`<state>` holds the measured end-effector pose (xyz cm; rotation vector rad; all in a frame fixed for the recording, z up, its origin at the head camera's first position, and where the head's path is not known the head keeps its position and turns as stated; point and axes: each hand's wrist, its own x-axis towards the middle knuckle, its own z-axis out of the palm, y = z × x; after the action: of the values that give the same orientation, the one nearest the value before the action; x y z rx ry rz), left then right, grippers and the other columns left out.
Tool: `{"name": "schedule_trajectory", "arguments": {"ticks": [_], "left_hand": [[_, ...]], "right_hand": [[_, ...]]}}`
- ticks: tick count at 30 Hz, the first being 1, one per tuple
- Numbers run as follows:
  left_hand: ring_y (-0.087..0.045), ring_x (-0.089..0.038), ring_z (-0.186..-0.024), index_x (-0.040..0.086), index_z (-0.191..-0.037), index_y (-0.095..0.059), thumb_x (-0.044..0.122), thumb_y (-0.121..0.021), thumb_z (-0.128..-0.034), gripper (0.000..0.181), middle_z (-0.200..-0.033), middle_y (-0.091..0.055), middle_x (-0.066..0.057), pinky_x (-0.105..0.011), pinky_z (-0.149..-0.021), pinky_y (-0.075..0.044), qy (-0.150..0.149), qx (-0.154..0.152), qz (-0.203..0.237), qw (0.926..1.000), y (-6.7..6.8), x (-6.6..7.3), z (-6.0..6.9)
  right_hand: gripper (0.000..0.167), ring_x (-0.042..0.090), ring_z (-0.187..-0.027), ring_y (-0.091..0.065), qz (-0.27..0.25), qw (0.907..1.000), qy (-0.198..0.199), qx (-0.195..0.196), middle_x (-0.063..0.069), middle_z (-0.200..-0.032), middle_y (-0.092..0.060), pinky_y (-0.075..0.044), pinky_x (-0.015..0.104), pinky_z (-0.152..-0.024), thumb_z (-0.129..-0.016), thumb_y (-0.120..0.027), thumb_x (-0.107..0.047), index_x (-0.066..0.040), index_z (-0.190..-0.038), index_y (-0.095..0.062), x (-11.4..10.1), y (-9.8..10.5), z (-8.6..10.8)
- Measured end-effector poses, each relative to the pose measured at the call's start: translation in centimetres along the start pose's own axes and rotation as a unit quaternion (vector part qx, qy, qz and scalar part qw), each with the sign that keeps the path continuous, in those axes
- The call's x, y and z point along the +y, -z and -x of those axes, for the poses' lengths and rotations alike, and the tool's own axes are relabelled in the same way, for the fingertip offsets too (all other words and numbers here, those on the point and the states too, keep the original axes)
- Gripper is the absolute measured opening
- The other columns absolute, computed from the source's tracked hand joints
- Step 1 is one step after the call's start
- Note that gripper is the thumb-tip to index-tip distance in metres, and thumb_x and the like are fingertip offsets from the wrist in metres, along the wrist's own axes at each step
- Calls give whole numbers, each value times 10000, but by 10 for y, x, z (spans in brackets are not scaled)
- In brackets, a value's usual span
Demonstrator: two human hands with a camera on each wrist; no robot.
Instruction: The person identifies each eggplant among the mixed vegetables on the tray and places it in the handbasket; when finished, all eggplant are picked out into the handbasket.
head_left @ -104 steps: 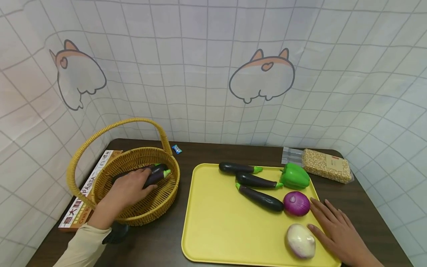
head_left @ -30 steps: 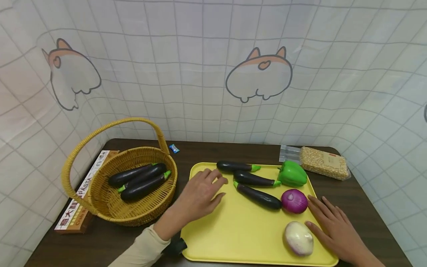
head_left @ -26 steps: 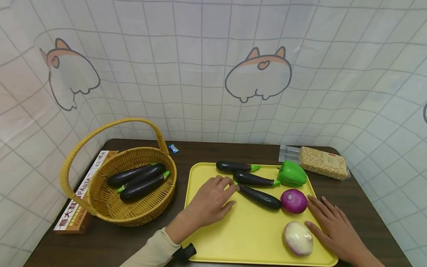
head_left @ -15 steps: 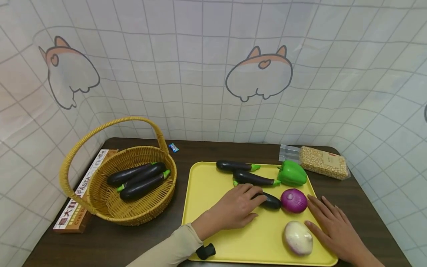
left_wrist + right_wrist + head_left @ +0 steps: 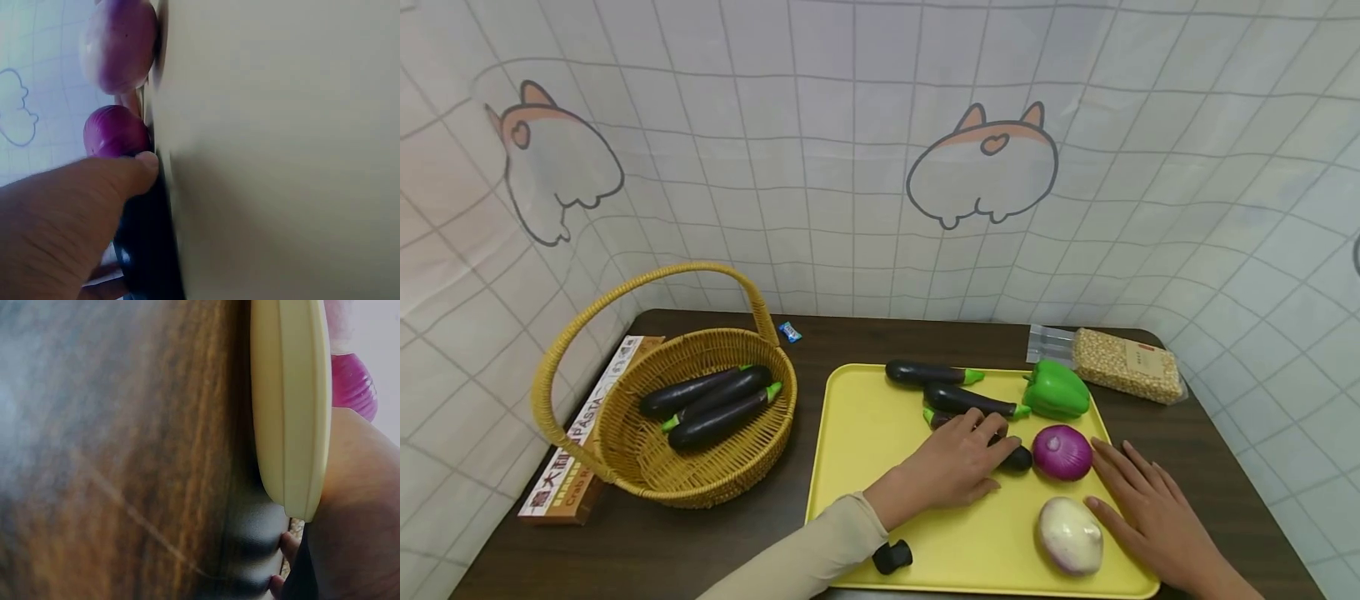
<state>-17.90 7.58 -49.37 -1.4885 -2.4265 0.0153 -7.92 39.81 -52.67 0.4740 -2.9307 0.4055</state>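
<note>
On the yellow tray [image 5: 857,450], my left hand [image 5: 947,467] grips the lowest of three eggplants [image 5: 1017,460] across its middle. In the left wrist view the thumb of my left hand [image 5: 69,219] presses the dark eggplant [image 5: 150,231], fingers partly hidden on its far side. The other two eggplants [image 5: 928,374] [image 5: 970,402] lie just above it. A purple onion [image 5: 1062,453] sits by the held eggplant's right end. My right hand [image 5: 1157,521] rests at the tray's right edge with fingers extended, beside a whitish round vegetable [image 5: 1071,536].
A wicker basket [image 5: 775,462] with a tall handle, holding three eggplants [image 5: 715,423], stands left of the tray. A pasta box [image 5: 561,492] lies beside it. A blue wrapper [image 5: 790,332] is behind. A green pepper [image 5: 1056,390] and a bag of grains [image 5: 1127,367] are at the back right.
My left hand left the basket, moved right over the tray and took hold of the lowest eggplant there. All three eggplants in the basket are now uncovered. My right hand stayed at the tray edge.
</note>
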Motion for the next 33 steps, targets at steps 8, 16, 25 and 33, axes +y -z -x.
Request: {"name": "schedule_trajectory", "arguments": {"ticks": [8,16,25,33], "left_hand": [[-612,-211,-992,176,-1456,-548,477,-725,-1004,572,-1242,-630,-41,-331,-879,-530,104,169,138,9997,-5,9,7],[-487,-186,-795,142,-1420,-556,334,-694,-1048,441,-1064,-594,-42,-263,-712,-473,46,433,26,9990,-8,9,16],[-484,-165,-800,164,-1367,-598,506,-726,-994,522,-1037,-566,-19,-253,-738,-481,247,384,-231,9987,-8,5,27],[-534,-138,-788,167,-1340,-607,571,-666,-1006,528,-1026,-571,-8,-237,-684,-493,494,-48,-256,9984,3,-2,35]], "right_hand": [[672,439,-1549,-218,25,10000,6,5,94,-1679,-342,-20,653,-1218,-1073,-628,-383,-186,-1663,-372,-1,-1,1],[678,411,-1560,-203,45,9999,73,110,89,-1669,-360,-19,636,-1224,-1061,-651,-376,-183,-1655,-388,-3,-2,3],[692,403,-1565,-192,106,9998,115,131,78,-1679,-346,9,609,-1231,-1060,-651,-378,-198,-1665,-367,1,-2,1],[682,394,-1571,-179,76,9999,89,89,88,-1676,-348,12,615,-1229,-1065,-643,-381,-188,-1662,-374,2,-1,1]]}}
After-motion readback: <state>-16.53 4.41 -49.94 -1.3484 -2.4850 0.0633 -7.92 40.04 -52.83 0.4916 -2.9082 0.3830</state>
